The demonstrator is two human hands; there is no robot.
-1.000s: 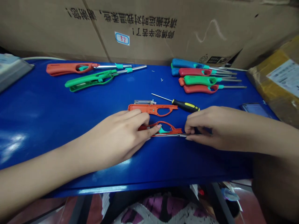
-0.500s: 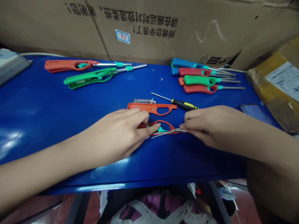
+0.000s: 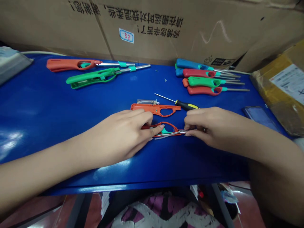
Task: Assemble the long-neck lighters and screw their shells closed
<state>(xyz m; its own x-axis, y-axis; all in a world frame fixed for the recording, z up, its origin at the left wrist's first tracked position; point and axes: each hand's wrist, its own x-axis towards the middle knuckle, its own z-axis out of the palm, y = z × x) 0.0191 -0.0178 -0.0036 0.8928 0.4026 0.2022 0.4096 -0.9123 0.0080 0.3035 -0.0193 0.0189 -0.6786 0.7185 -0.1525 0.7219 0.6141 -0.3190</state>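
An orange lighter half-shell [image 3: 169, 128] with a teal trigger lies on the blue table [image 3: 47, 110] between my hands. My left hand [image 3: 123, 137] presses down on its left end, fingers closed on it. My right hand [image 3: 209, 128] pinches the thin metal tube [image 3: 172, 133] at the shell's right end. The second orange half-shell [image 3: 155, 109] lies just behind, with a small clear part [image 3: 147, 101] beside it. A black-and-yellow screwdriver [image 3: 182, 104] rests behind my right hand.
Several assembled lighters [image 3: 201, 81] in blue, red, green and orange lie at the back right. An orange lighter [image 3: 78, 64] and a green lighter [image 3: 95, 76] lie back left. Cardboard boxes [image 3: 152, 25] wall the back. A phone [image 3: 260, 115] and a taped package [image 3: 285, 91] sit at right.
My right hand has slid left along the metal tube toward the shell's end. The tube's free end has tilted into the shell. My left hand has stayed put.
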